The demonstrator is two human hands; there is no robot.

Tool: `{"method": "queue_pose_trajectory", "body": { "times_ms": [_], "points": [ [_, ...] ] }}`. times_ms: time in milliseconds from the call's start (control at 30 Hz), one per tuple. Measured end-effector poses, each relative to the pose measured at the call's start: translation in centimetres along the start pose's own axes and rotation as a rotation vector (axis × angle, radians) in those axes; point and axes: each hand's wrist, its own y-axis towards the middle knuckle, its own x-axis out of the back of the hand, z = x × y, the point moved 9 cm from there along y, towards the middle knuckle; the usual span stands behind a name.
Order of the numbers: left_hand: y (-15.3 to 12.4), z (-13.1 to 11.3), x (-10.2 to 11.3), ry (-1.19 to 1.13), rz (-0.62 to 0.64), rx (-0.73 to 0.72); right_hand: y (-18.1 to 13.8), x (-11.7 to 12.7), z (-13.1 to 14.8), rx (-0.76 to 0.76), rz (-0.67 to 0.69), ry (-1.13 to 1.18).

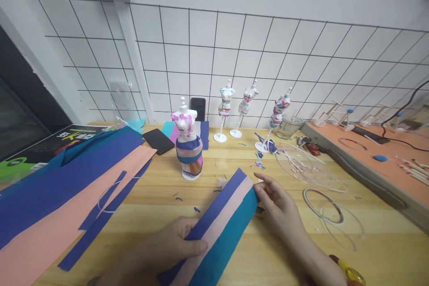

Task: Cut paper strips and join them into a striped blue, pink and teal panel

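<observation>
A long striped strip point(223, 214) in dark blue, pale pink and teal, of crepe paper or thin cloth, slants across the front of the table. My left hand point(182, 243) grips its lower part, thumb lying across the pink band. At the upper right corner my right hand point(276, 203) pinches the teal edge between thumb and fingers. Beyond the strip stands a small white dress-form mannequin point(186, 125), its waist wrapped in matching blue, pink and teal bands. The strip's lower end runs out of view.
Wide blue point(77, 165) and salmon sheets point(77, 205) cover the left, with narrow blue strips point(107, 214) on them. Three small mannequins point(225, 107) stand behind. A phone point(158, 141), a glass jar point(288, 126), rings point(323, 205), scraps and an orange-topped tray point(378, 152) are around.
</observation>
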Motion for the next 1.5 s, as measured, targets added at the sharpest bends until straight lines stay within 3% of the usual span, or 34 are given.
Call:
{"method": "queue_pose_trajectory", "body": {
  "times_ms": [167,367,467,700,933,1100,1300,1500],
  "points": [
    [-0.3,-1.5,2.0,-0.067,-0.100,-0.071,1.0,1.6,-0.5,-0.049,-0.106,0.084],
    [-1.5,-2.9,6.6,0.006,-0.550,-0.146,1.1,1.8,-0.5,-0.070,-0.110,0.079],
    [-2.1,-3.3,8.1,-0.009,-0.686,-0.220,1.1,1.7,-1.1,-0.074,-0.098,0.073],
    [-2.9,-4.2,9.4,-0.144,-0.780,-0.369,0.9,0.8,-0.5,-0.059,-0.078,0.092],
    [-4.5,-5.8,9.9,-0.010,-0.871,-0.517,0.5,-0.2,0.1,-0.073,-0.032,0.120],
    [-5.6,-6.3,9.8,0.052,-0.950,-0.532,0.5,-0.5,-0.5,-0.092,-0.014,0.145],
    [-6.1,-6.3,10.0,0.027,-0.978,-0.558,0.4,-1.4,-1.5,-0.140,0.100,0.140],
    [-6.1,-6.1,10.6,0.003,-0.988,-0.580,-0.8,-1.6,-0.3,-0.077,0.081,0.097]
  ]
}}
